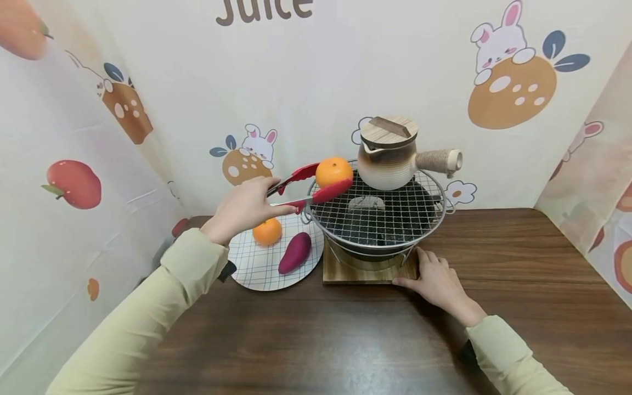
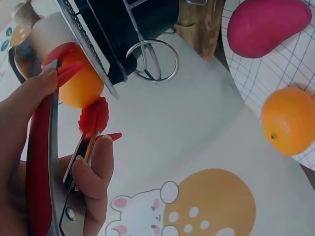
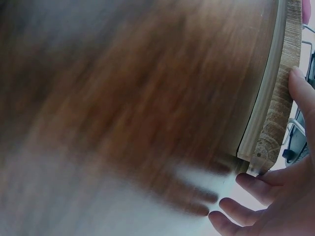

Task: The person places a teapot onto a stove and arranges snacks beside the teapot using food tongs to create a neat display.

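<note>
My left hand point(image 1: 243, 211) holds red-tipped metal tongs point(image 2: 42, 162). Between the tong tips is an orange point(image 1: 334, 172), at the left rim of the wire grill rack point(image 1: 375, 219). A clay teapot point(image 1: 387, 164) with a wooden lid and wrapped side handle stands at the rack's back. My right hand point(image 1: 439, 281) grips the front right corner of the wooden board point(image 1: 360, 275) under the grill, its thumb on the front edge and its fingers along the right side. In the right wrist view, some fingertips point(image 3: 224, 223) are down at the table.
Left of the grill, a checked plate point(image 1: 261, 280) bears another orange point(image 1: 267, 232) and a purple sweet potato point(image 1: 295, 253). The dark wooden table point(image 1: 345, 334) runs in front. Printed curtains point(image 1: 316, 82) stand close behind and at both sides. A metal ring handle point(image 2: 170, 61) juts from the grill's left side.
</note>
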A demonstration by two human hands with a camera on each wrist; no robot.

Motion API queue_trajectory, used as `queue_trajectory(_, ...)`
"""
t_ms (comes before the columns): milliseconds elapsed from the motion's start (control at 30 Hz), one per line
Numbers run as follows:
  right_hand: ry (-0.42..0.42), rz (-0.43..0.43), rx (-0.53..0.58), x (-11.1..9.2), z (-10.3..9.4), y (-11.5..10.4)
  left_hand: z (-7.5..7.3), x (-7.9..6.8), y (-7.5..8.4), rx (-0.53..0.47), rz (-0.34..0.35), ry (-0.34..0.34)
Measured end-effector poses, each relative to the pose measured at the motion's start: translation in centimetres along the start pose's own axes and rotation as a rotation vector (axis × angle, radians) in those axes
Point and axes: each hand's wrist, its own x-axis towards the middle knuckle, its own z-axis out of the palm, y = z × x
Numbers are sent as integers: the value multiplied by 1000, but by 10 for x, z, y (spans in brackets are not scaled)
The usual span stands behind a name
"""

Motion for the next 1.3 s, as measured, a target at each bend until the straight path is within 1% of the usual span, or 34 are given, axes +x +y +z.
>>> queue_trajectory(533,11,-5,-3,0,1,-2,0,4,1,25,10,-23)
queue_trajectory(833,12,-4,-3,0,0,-1,4,4,1,27,10,-13)
queue_trajectory(1133,13,-5,-9,0,0,-1,6,0,-7,-24,-5,19)
queue_trajectory(1300,9,-4,-12,0,0,0,7,-7,-13,-98,-23,54)
